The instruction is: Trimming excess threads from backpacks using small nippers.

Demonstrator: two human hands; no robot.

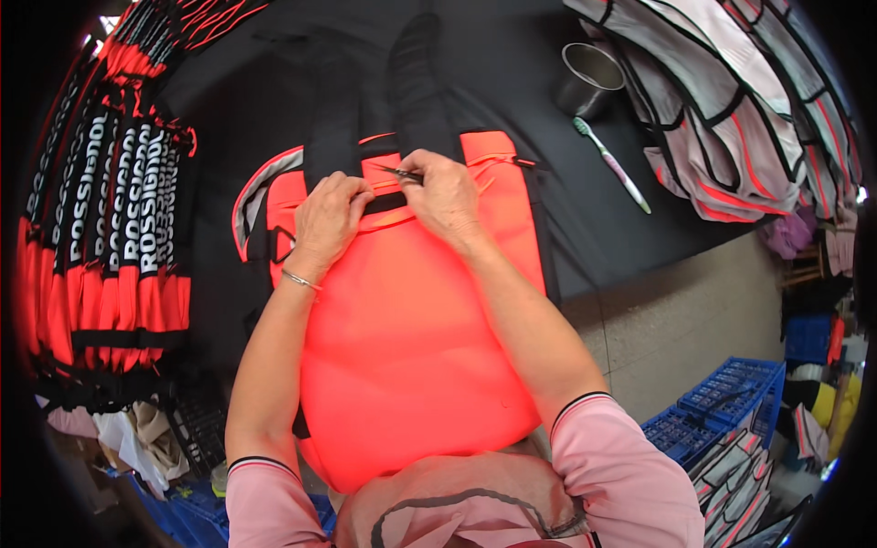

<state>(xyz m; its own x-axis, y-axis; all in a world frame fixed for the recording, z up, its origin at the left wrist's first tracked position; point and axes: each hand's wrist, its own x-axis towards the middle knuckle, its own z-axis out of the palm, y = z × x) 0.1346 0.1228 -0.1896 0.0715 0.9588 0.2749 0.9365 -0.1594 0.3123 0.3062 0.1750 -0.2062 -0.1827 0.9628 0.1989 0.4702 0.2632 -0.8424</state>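
Observation:
A bright orange-red backpack (pixel 411 356) with black straps (pixel 420 87) lies in front of me, its lower end close to my body. My left hand (pixel 331 215) is closed, thumb and fingers pinching at the bag's upper edge beside a strap; what is between the fingertips is too small to make out. Small dark thread snips (pixel 400 173) sit in my right hand (pixel 443 194), which is closed around them. Their pointed tip faces left, toward my left fingertips, over the orange fabric. A grey-lined flap (pixel 260 201) stands out at the bag's left side.
Black cloth covers the table (pixel 603 247). Stacked orange and black bag pieces (pixel 128 219) lie at the left, grey panels with black edging (pixel 722 119) at the right. A metal cup (pixel 592 78) and a toothbrush (pixel 614 166) are nearby. Blue crates (pixel 722 402) stand lower right.

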